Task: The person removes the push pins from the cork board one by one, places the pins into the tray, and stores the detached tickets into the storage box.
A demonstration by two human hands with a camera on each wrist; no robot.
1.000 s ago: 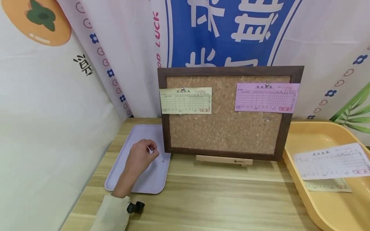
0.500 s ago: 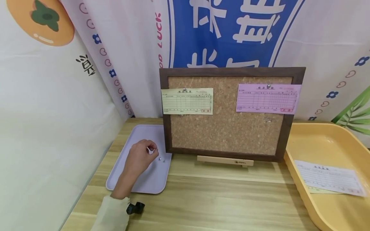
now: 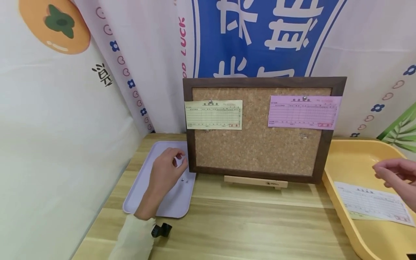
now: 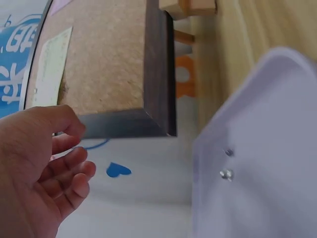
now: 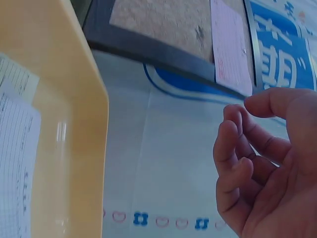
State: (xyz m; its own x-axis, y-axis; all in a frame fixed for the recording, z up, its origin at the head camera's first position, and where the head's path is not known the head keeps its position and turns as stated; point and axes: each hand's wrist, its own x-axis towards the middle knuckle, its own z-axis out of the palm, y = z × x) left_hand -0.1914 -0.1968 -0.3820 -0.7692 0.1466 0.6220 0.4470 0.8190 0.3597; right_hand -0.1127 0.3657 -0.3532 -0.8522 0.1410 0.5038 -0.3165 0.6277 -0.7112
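Note:
Over the lilac tray my left hand hovers beside the corkboard's left edge, fingers loosely curled, thumb and index slightly apart, nothing visible between them. Two small silver pushpins lie in that tray. At the right, my right hand hangs above the yellow tray with bent fingers and nothing visible in its grasp. Below it, a white receipt slip overlaps a pale green slip. The framed corkboard carries a pale green slip and a pink slip, each pinned at the top.
A small wooden stand shows under the corkboard, which leans upright on the wooden table. Printed curtains hang behind and to the left. The yellow tray's left rim nearly meets the board's lower right corner.
The white slip dropped flat into the yellow tray, and my right hand came into view above it. A second pushpin now shows in the lilac tray. My left hand's fingertips parted and it rose slightly rightward.

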